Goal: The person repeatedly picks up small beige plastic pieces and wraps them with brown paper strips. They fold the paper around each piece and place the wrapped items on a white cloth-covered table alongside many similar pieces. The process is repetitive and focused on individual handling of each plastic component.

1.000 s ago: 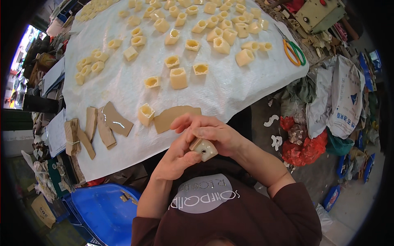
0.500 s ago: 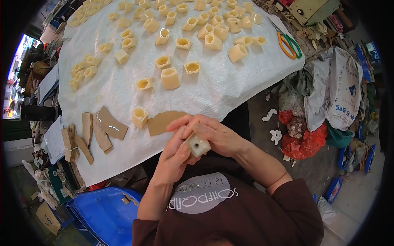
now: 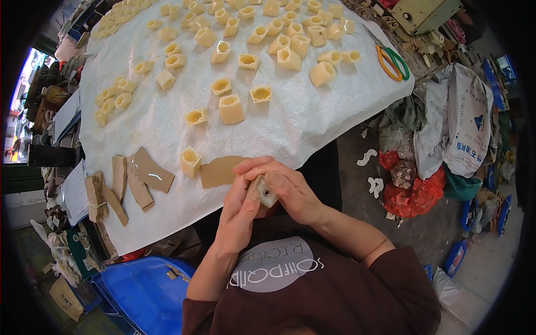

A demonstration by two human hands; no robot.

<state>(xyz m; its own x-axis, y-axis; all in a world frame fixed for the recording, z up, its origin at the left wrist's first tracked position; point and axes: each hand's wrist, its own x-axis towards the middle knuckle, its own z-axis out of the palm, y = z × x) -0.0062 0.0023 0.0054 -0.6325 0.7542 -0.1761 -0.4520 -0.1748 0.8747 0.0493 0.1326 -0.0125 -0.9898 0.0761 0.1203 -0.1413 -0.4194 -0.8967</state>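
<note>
Close to my chest, both hands are wrapped round a pale, blocky piece point(image 3: 267, 194) with a small dark hole in its end face. My left hand point(image 3: 239, 207) grips it from the left, its thumb along the side. From the right, my right hand point(image 3: 293, 192) closes over it, and its fingers overlap the left ones. Much of the piece is hidden in the fingers. Just beyond the hands lies a tan cardboard piece point(image 3: 216, 172), beside a cream hollow block point(image 3: 190, 162). More cream hollow blocks point(image 3: 231, 109) stand farther off, spread over the white sheet point(image 3: 312, 120).
Scissors point(image 3: 395, 63) with orange and green handles lie at the sheet's right edge. Cut cardboard strips point(image 3: 138, 181) rest at the left. A blue plastic tub point(image 3: 146, 293) sits below left; white sacks point(image 3: 460, 120) and red bags point(image 3: 421, 192) are at the right.
Both hands have shifted slightly, and the held piece has turned and moved up a little. My right thumb now covers more of it. The things on the sheet stay put.
</note>
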